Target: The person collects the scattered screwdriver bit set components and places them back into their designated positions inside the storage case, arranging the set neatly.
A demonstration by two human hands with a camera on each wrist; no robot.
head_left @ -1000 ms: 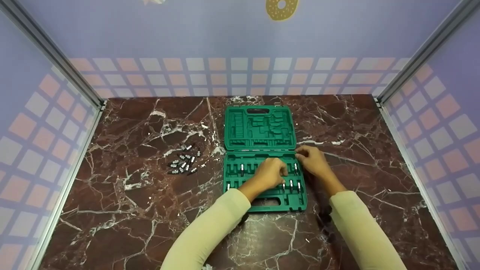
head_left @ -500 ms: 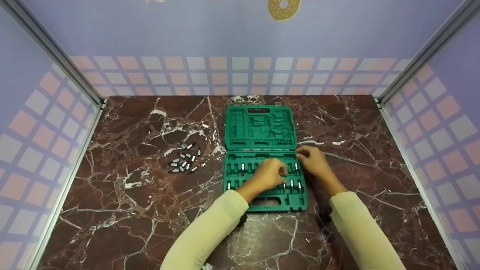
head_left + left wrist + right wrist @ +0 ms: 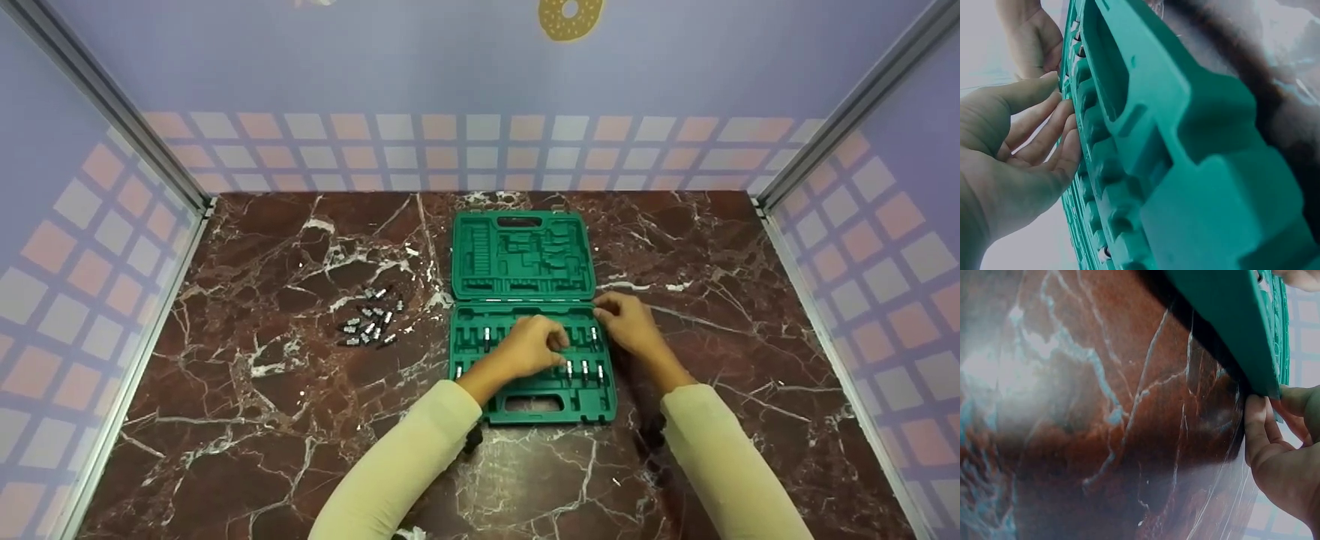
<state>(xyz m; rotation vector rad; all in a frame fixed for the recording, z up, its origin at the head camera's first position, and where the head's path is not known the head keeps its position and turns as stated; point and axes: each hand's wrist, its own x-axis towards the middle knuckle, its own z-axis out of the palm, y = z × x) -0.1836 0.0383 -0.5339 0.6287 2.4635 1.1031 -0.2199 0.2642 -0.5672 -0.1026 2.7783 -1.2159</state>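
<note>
A green plastic tool case [image 3: 472,255] lies open on the table. Over its lower tray hovers my left hand [image 3: 531,346], hiding some slots. In the left wrist view, that hand's fingers [image 3: 1044,138] are loosely bent, thumb apart from them, with nothing seen between. Just right of its fingertips a silver-and-black bit socket [image 3: 569,369] sits in a slot, beside others of its kind. More sockets stand in the upper row, including one bit socket [image 3: 487,337] at left. My right hand [image 3: 628,324] pinches the case's right edge near the hinge; the right wrist view shows thumb and fingers at that corner.
Several loose bit sockets [image 3: 371,328] lie in a pile on the marbled table [image 3: 247,412], left of the case. Patterned panels [image 3: 480,75] enclose the table at the back and on both sides.
My left hand has drawn back slightly to the left, uncovering more of the bit socket beside its fingertips. My right hand stays at the case edge.
</note>
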